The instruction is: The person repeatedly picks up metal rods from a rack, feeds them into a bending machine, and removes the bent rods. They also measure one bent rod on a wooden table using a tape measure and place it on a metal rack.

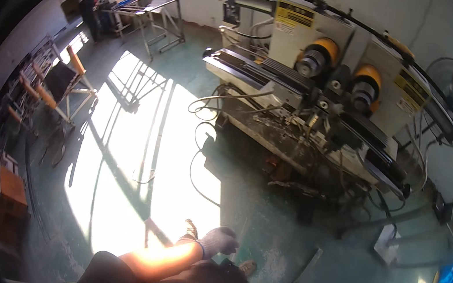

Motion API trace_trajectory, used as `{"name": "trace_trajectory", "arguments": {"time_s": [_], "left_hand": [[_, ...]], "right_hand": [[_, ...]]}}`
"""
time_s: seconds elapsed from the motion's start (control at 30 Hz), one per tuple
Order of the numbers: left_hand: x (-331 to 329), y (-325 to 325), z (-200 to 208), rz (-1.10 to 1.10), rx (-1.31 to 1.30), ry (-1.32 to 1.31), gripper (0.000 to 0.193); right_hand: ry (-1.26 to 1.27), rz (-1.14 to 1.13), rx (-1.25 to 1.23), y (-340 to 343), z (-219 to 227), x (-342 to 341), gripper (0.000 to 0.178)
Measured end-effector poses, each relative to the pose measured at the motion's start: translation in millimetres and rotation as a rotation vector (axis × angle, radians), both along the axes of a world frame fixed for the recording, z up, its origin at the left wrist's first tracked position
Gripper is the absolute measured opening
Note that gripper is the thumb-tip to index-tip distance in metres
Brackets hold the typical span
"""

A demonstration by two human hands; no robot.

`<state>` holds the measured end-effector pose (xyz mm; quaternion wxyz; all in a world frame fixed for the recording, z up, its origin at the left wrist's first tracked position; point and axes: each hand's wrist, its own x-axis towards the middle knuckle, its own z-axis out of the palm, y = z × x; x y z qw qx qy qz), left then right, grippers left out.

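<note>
I have the left hand (221, 241) low at near centre, in a pale work glove with a blue cuff, its forearm crossing in front of the dark-clothed body; the fingers look loosely bent, but I cannot tell from here whether they hold anything. My right hand is out of view. The twin-spindle machine (326, 98) stands far right of centre, well apart from the glove, its left motor head (318, 55) and right motor head (366, 86) both wearing yellow-orange housings. I make out a thin cable (193, 163) looping over the sunlit floor (116, 175) left of it. Farther left stand a tubular metal rack (61, 81) and, near, a brown box (10, 194); far left, a person (89, 12) is beside a metal-framed table (153, 10).
</note>
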<state>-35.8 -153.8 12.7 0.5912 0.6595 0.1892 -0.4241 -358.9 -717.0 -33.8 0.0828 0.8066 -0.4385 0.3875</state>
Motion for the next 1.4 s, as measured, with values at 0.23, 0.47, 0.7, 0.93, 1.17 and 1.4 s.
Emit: {"name": "trace_trajectory", "arguments": {"time_s": [0.23,0.47,0.7,0.93,1.17,1.4], "left_hand": [[14,218,-25,0.538,-0.136,0.035,0.044],[24,492,-48,0.967,-0.225,-0.106,0.032],[60,650,-76,1.253,-0.237,0.003,0.033],[166,778,-94,0.741,0.071,-0.221,0.024],[266,1030,-1,1.254,0.080,-0.327,0.035],[303,1178,-31,1.673,-0.193,-0.242,0.043]], "right_hand": [[0.650,1.057,0.649,389,-170,193,0.063],[1.244,1.033,0.428,432,-166,435,0.038],[1.022,0.433,1.061,555,-211,493,0.024],[1.347,0.373,1.394,835,-199,646,0.015],[1.217,0.937,1.059,1158,-187,943,0.047],[1.058,1.527,0.868,1542,-108,1105,0.045]]}}
